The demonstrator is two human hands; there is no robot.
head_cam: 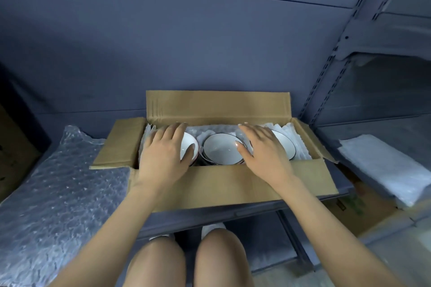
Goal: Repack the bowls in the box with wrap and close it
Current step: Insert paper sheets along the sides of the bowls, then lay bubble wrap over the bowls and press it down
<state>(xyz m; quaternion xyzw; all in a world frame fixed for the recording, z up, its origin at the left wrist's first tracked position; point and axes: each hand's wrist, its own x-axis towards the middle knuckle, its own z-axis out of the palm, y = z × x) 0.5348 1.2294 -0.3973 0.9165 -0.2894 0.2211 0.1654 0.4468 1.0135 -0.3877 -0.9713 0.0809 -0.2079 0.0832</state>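
both hands lie flat-fingered over bowls in the open box [221,184]. left hand [166,154] covers the left bowl [189,147]; right hand [263,149] covers the right bowl [283,144].

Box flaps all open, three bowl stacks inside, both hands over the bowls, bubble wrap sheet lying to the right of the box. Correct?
Not quite. In the head view the bubble wrap sheet lies to the left of the box, not the right. The rest holds: flaps open, bowls inside, left hand and right hand over them.
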